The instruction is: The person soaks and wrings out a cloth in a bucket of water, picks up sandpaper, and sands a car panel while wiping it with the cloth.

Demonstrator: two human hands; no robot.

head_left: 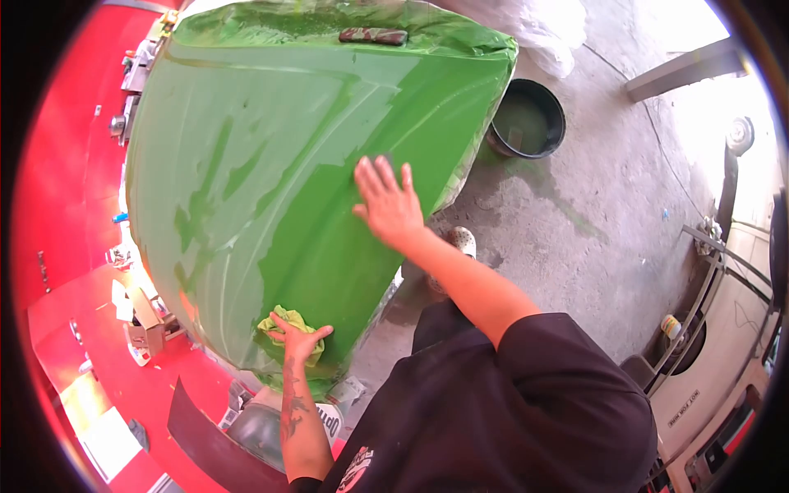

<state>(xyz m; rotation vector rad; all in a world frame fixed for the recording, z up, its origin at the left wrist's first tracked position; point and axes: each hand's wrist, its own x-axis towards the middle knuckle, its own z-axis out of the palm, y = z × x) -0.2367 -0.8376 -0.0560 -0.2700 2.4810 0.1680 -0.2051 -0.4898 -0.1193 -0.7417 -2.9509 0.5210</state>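
A large green panel [329, 214], wet and shiny, stretches in front of me; paler, hazy film covers its left side, deeper green its right. My right hand [388, 205] lies flat on the deeper green part, fingers stretched out. A small dark edge shows by its fingertips, too little to name. Lower down, my left hand [297, 338] presses a crumpled yellow-green cloth [289, 320] against the panel near its lower end. A dark reddish-brown block [373, 36] rests on the green-smeared covering [279, 25] along the panel's far edge.
A black bucket [527, 119] holding murky water stands on the wet concrete floor [592, 189], right of the panel. A metal beam [686, 70] juts in at upper right. Beige vehicle bodywork [707, 378] stands at right. Boxes [146, 324] and red surfaces lie left.
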